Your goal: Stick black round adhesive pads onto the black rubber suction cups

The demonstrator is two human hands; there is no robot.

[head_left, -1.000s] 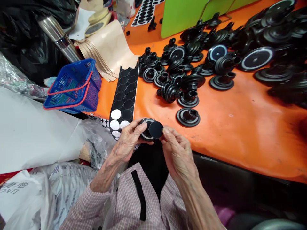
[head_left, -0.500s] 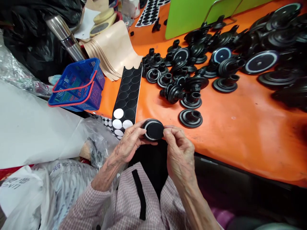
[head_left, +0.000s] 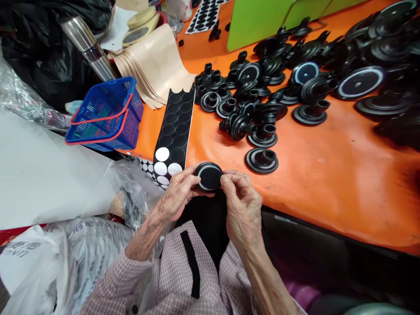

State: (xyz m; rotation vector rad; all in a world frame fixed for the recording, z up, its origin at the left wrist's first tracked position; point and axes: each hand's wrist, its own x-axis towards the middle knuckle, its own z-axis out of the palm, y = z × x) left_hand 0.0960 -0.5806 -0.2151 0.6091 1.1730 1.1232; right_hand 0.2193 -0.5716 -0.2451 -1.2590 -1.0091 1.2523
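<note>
My left hand [head_left: 175, 194] is closed around a round black plastic part [head_left: 204, 166], which has a pale ring on its upturned face. A black round sticker [head_left: 211, 177] lies over that face, inside the ring. My right hand [head_left: 244, 203] pinches the sticker's right edge between thumb and forefinger. Just beyond my left hand, a black sticker sheet [head_left: 177, 118] runs over the table edge; white circles show where stickers are gone. The nearest loose black part [head_left: 261, 161] rests flange-down on the orange table, to the upper right of my hands.
Many black flanged parts [head_left: 305, 83] are piled across the orange table [head_left: 328, 183]. A blue basket [head_left: 108, 113] with red handles stands at the left edge, near beige paper sheets [head_left: 157, 65] and a metal flask [head_left: 88, 48]. A green board [head_left: 259, 22] stands behind.
The black sticker has shifted left and now sits more centrally within the part's pale ring. My right hand has moved slightly left with it, while my left hand keeps its hold.
</note>
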